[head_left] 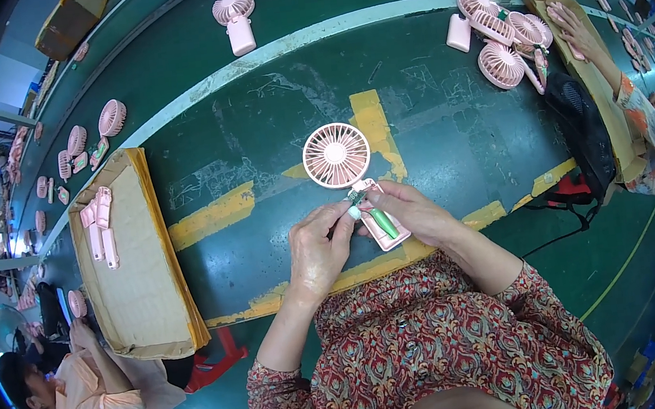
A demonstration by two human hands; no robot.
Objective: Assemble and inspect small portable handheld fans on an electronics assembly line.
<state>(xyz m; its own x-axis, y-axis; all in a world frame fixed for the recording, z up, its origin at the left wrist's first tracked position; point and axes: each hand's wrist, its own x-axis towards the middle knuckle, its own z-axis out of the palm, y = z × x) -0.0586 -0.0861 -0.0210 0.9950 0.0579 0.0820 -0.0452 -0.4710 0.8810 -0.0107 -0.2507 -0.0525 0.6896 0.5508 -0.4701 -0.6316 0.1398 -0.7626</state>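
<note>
A pink handheld fan [336,155] lies on the green table in front of me, its round grille away from me and its handle toward my body. The handle is open and shows a green cylindrical battery [384,222] inside. My left hand [320,242] is closed at the handle's upper left, thumb and fingers pinched on a small green circuit board [356,197]. Something white covers a fingertip there. My right hand [419,212] is closed around the right side of the handle, its thumb near the board; some fingers are hidden.
At left stands a shallow cardboard tray [133,307] with pink handle shells [103,222]. More fans [501,63] are piled at the right, beside a black bag [579,123] and a co-worker's hand [574,31]. Another person [94,392] sits at lower left. A lone fan [236,21] lies beyond the pale strip.
</note>
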